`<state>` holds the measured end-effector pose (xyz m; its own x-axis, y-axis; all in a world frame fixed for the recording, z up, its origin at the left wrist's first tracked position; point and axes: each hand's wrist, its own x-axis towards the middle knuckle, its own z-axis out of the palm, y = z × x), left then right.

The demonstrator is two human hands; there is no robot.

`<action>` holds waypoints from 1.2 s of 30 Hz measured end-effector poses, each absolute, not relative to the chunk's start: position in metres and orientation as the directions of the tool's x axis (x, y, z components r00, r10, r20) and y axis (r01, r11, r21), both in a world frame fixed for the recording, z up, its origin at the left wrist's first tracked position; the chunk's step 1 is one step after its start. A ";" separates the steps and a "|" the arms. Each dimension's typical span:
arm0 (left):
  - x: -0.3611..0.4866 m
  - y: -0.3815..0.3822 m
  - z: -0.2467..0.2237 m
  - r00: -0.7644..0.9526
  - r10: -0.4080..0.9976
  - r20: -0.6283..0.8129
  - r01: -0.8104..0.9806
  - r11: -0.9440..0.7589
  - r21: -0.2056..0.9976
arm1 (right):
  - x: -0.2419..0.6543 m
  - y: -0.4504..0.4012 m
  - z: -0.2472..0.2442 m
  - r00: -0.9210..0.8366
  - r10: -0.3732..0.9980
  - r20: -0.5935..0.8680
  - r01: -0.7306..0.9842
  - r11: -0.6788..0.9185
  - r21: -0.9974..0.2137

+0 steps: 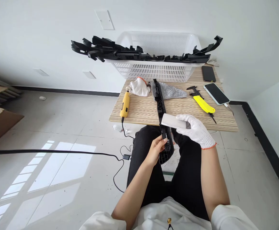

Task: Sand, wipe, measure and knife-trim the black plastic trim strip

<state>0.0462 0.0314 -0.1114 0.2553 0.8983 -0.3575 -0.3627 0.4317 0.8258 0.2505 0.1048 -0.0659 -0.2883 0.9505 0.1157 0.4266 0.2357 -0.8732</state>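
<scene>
While the bare left hand [157, 149] grips the lower part of a long black plastic trim piece [162, 116], the white-gloved right hand [195, 129] is closed around a pale rectangular block [175, 121] that overlaps the piece just above and to the right of the left hand. Beyond both hands, the piece's far end lies over a grey cloth [171, 91] on the striped wooden table [141, 110]. A yellow corded rotary tool [124, 104] lies farther forward and left of the left hand.

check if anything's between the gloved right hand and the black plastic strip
The white block does: held in the gloved right hand, it juts out over the black plastic strip. Nothing else visible is between them.
</scene>
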 end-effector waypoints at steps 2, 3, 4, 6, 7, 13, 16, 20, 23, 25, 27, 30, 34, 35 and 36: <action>0.046 0.031 -0.111 0.254 0.898 -0.359 -0.361 0.433 0.826 | 0.251 0.104 -0.065 -0.216 0.974 0.069 0.328 0.139 -0.934; 0.046 0.031 -0.111 0.253 0.898 -0.359 -0.363 0.432 0.826 | 0.251 0.104 -0.064 -0.184 0.982 0.038 0.292 0.092 -0.952; 0.046 0.031 -0.111 0.253 0.898 -0.360 -0.365 0.433 0.824 | 0.250 0.104 -0.063 -0.153 0.988 0.009 0.277 0.052 -0.960; 0.046 0.031 -0.111 0.253 0.898 -0.360 -0.373 0.434 0.820 | 0.247 0.106 -0.060 -0.070 0.997 -0.027 0.291 -0.005 -0.957; 0.046 0.032 -0.111 0.254 0.897 -0.361 -0.374 0.435 0.819 | 0.246 0.106 -0.059 -0.036 0.999 -0.038 0.296 -0.025 -0.955; 0.047 0.032 -0.113 0.264 0.893 -0.364 -0.375 0.443 0.815 | 0.237 0.112 -0.056 -0.061 0.988 -0.144 0.286 -0.120 -0.951; 0.047 0.032 -0.111 0.267 0.897 -0.353 -0.365 0.433 0.825 | 0.235 0.114 -0.056 0.009 0.993 -0.122 0.314 -0.119 -0.942; 0.047 0.032 -0.109 0.270 0.898 -0.349 -0.367 0.431 0.825 | 0.234 0.115 -0.051 -0.048 0.984 -0.174 0.338 -0.148 -0.930; 0.046 0.032 -0.110 0.269 0.897 -0.350 -0.376 0.433 0.819 | 0.234 0.116 -0.047 -0.035 0.983 -0.179 0.366 -0.154 -0.918; 0.046 0.032 -0.111 0.269 0.897 -0.351 -0.382 0.434 0.816 | 0.234 0.117 -0.046 -0.050 0.980 -0.191 0.381 -0.158 -0.911; 0.046 0.031 -0.112 0.269 0.896 -0.352 -0.380 0.435 0.817 | 0.234 0.117 -0.047 -0.016 0.984 -0.176 0.372 -0.157 -0.915; 0.045 0.032 -0.111 0.272 0.894 -0.357 -0.376 0.440 0.816 | 0.234 0.117 -0.048 -0.038 0.983 -0.180 0.379 -0.153 -0.913; 0.045 0.031 -0.109 0.272 0.893 -0.357 -0.378 0.441 0.814 | 0.234 0.117 -0.049 -0.013 0.985 -0.170 0.367 -0.154 -0.918; 0.045 0.031 -0.109 0.272 0.893 -0.358 -0.376 0.442 0.815 | 0.234 0.117 -0.049 -0.009 0.986 -0.169 0.368 -0.153 -0.917; 0.045 0.031 -0.109 0.273 0.892 -0.359 -0.373 0.443 0.815 | 0.233 0.117 -0.049 -0.024 0.984 -0.178 0.374 -0.157 -0.914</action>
